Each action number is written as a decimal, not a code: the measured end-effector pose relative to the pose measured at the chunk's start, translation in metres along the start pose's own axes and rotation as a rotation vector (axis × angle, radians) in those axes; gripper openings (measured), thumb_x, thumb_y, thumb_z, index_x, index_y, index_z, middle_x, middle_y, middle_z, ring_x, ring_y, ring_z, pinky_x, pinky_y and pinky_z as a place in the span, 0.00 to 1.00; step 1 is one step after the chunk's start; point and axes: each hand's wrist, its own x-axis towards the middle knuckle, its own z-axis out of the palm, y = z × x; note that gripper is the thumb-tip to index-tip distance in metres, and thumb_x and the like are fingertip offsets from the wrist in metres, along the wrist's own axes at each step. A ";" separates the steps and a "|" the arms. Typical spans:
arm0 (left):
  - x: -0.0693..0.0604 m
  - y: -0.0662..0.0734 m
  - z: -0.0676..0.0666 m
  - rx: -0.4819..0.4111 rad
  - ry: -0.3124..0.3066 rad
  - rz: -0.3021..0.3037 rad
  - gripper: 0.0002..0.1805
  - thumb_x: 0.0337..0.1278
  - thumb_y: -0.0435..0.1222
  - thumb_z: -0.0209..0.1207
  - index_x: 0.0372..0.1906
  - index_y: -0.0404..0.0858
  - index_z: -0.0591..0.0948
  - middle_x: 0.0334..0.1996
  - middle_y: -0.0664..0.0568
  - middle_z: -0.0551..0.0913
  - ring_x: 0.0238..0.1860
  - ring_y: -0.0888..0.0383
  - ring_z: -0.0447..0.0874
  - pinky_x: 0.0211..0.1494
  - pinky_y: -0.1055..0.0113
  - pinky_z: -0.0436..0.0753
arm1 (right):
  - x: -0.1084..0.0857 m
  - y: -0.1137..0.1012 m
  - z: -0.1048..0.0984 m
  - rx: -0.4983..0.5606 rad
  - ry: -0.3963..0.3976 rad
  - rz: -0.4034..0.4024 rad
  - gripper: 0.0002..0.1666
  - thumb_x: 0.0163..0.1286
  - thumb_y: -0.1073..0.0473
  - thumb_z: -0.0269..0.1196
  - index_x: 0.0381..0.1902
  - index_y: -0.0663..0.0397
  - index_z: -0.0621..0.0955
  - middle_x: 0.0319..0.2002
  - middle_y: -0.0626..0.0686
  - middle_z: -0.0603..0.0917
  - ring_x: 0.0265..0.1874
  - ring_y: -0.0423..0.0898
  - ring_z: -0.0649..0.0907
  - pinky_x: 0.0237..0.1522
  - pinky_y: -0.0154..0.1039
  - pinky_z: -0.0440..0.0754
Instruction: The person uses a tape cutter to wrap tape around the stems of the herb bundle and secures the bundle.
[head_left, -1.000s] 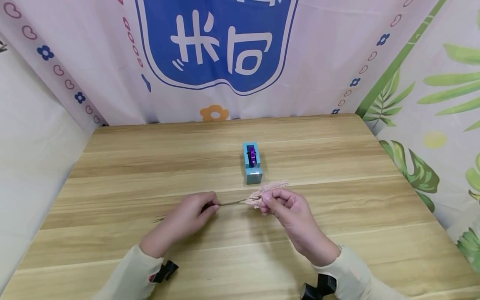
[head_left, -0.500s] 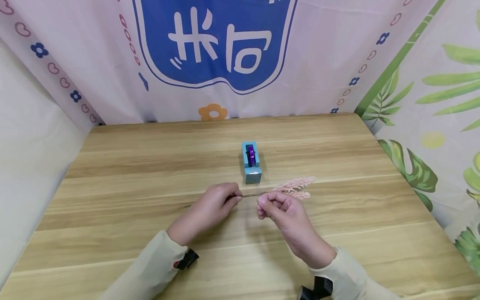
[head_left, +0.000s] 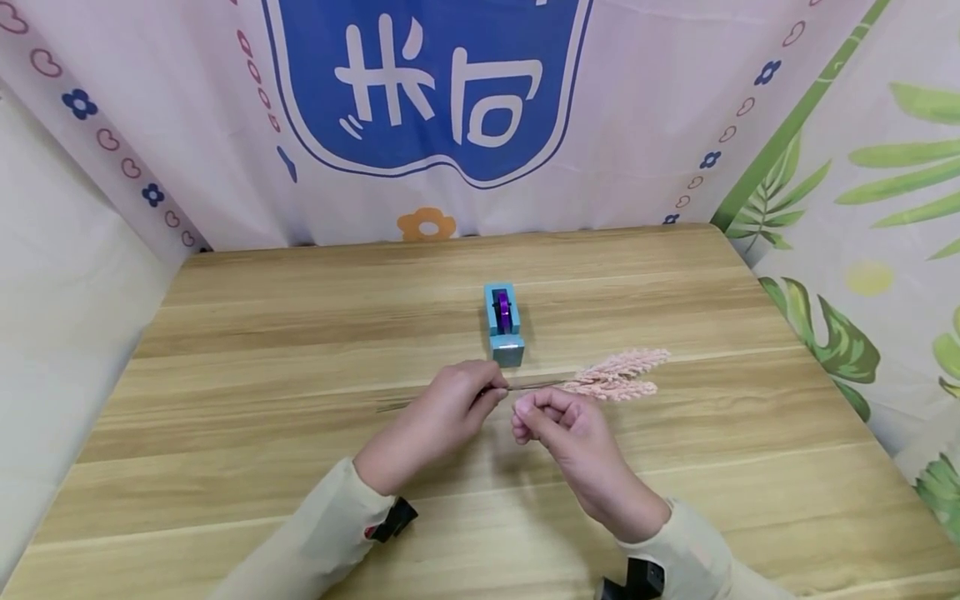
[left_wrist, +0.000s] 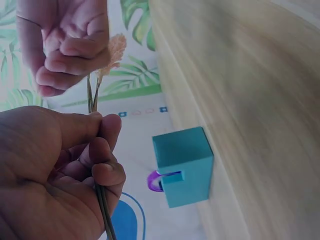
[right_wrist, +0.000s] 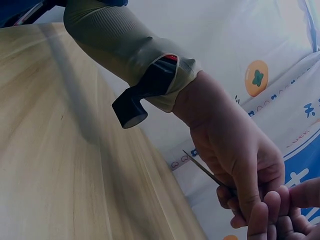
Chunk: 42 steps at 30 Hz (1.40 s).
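Note:
Pale pink dried flowers point(head_left: 618, 375) point right above the wood, their thin stems point(head_left: 536, 386) running through the left hand point(head_left: 435, 417). In the left wrist view, the left hand point(left_wrist: 55, 170) pinches those stems point(left_wrist: 105, 212) between thumb and fingers. Just right of it, the right hand point(head_left: 588, 454) has thumb and forefinger tips together and the other fingers curled, below the stems and apart from them. No object shows plainly between its fingertips. A blue tape dispenser point(head_left: 507, 352) with a purple roll point(head_left: 503, 311) stands beyond the hands.
The wooden table point(head_left: 300, 308) reaches back to a white curtain point(head_left: 637, 117) with a blue emblem. A leaf-patterned cloth point(head_left: 892, 275) hangs along the right side, and a plain white sheet point(head_left: 67, 242) along the left. Black devices are strapped at both wrists.
The left hand has moved right with the stems, bringing it closer to the right hand. The flower heads have slid right past the right hand, which has stayed nearly in place.

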 end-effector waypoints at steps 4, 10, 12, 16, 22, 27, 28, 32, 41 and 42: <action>-0.001 0.006 0.000 0.004 0.017 0.015 0.04 0.70 0.29 0.63 0.37 0.36 0.85 0.31 0.52 0.85 0.32 0.61 0.76 0.37 0.71 0.78 | -0.001 0.001 0.000 -0.004 0.024 0.017 0.04 0.75 0.66 0.63 0.39 0.60 0.83 0.31 0.43 0.88 0.33 0.38 0.86 0.47 0.34 0.87; -0.005 0.012 0.000 0.024 0.048 0.051 0.03 0.69 0.28 0.63 0.38 0.34 0.85 0.35 0.48 0.88 0.35 0.59 0.82 0.39 0.70 0.82 | -0.003 0.001 0.001 0.001 0.062 0.047 0.06 0.74 0.66 0.63 0.41 0.68 0.82 0.31 0.43 0.88 0.33 0.39 0.86 0.47 0.34 0.87; -0.005 0.014 0.000 0.031 0.055 0.055 0.03 0.69 0.28 0.63 0.38 0.34 0.85 0.35 0.48 0.88 0.36 0.58 0.83 0.41 0.69 0.82 | -0.005 0.001 0.002 0.006 0.073 0.064 0.05 0.74 0.66 0.64 0.40 0.67 0.82 0.30 0.43 0.88 0.33 0.38 0.86 0.47 0.34 0.87; -0.006 0.016 0.000 0.038 0.059 0.051 0.03 0.70 0.28 0.63 0.38 0.34 0.85 0.35 0.47 0.88 0.37 0.57 0.84 0.42 0.68 0.83 | -0.006 0.002 0.003 0.015 0.091 0.086 0.03 0.74 0.67 0.64 0.39 0.63 0.82 0.30 0.43 0.88 0.32 0.38 0.86 0.46 0.33 0.87; -0.007 0.018 -0.001 0.034 0.062 0.050 0.03 0.70 0.28 0.63 0.38 0.34 0.85 0.35 0.47 0.89 0.38 0.57 0.85 0.42 0.68 0.84 | -0.006 0.005 0.003 0.007 0.105 0.075 0.03 0.73 0.68 0.63 0.37 0.61 0.83 0.29 0.43 0.88 0.32 0.38 0.85 0.46 0.33 0.87; -0.007 0.019 -0.001 0.012 0.069 0.051 0.03 0.69 0.27 0.63 0.38 0.33 0.85 0.35 0.46 0.89 0.36 0.57 0.85 0.40 0.70 0.83 | -0.005 0.009 0.003 -0.018 0.126 0.082 0.03 0.72 0.69 0.64 0.36 0.61 0.83 0.29 0.43 0.88 0.32 0.38 0.86 0.45 0.33 0.87; -0.007 0.019 -0.001 0.006 0.070 0.052 0.03 0.69 0.27 0.63 0.38 0.33 0.85 0.35 0.46 0.89 0.36 0.58 0.85 0.40 0.70 0.83 | -0.005 0.010 0.003 -0.022 0.131 0.086 0.02 0.72 0.69 0.64 0.36 0.62 0.83 0.29 0.43 0.88 0.32 0.39 0.86 0.45 0.33 0.87; -0.008 0.019 -0.001 -0.041 0.069 0.028 0.03 0.69 0.27 0.63 0.37 0.33 0.85 0.35 0.46 0.90 0.33 0.60 0.84 0.36 0.73 0.82 | -0.002 0.015 0.001 -0.036 0.150 0.089 0.02 0.73 0.69 0.64 0.39 0.66 0.83 0.31 0.45 0.88 0.33 0.40 0.86 0.46 0.34 0.87; -0.010 0.016 0.001 -0.077 0.074 0.005 0.02 0.68 0.28 0.64 0.38 0.35 0.83 0.32 0.48 0.89 0.30 0.65 0.79 0.33 0.75 0.79 | 0.009 0.025 -0.003 -0.052 0.132 0.074 0.13 0.74 0.67 0.64 0.48 0.77 0.80 0.35 0.50 0.89 0.37 0.42 0.87 0.47 0.33 0.88; -0.010 0.016 0.001 -0.078 0.079 0.006 0.02 0.68 0.28 0.65 0.39 0.35 0.82 0.32 0.49 0.89 0.30 0.65 0.79 0.33 0.75 0.79 | 0.010 0.025 -0.004 -0.050 0.131 0.073 0.14 0.74 0.67 0.64 0.49 0.77 0.80 0.36 0.51 0.89 0.37 0.43 0.88 0.47 0.34 0.88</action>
